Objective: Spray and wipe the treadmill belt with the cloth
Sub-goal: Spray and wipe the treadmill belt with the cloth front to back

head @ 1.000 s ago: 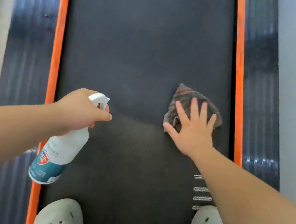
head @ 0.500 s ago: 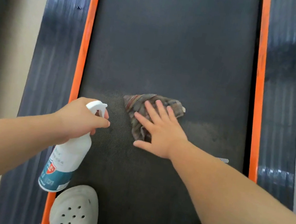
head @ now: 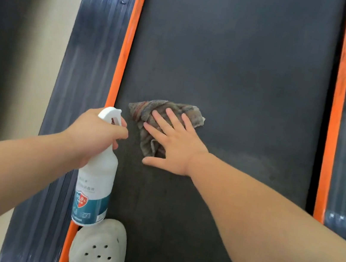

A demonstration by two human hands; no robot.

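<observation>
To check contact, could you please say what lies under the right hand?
A crumpled grey striped cloth, pressed on the dark treadmill belt by the right hand; its middle hidden.

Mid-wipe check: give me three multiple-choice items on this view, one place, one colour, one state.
1. Where on the treadmill belt does the cloth lie?
A) near the left orange strip
B) against the right orange strip
C) on the floor

2. What colour is the trigger head of the spray bottle?
A) red
B) white
C) black

3. How does the right hand meet the cloth?
A) flat, fingers straight, pressing it
B) bunched round it
C) hovering clear

1 A: its tip nearly reaches that strip.
2 B: the head above the gripping left hand is white.
3 A: straight fingers lie on it.
</observation>
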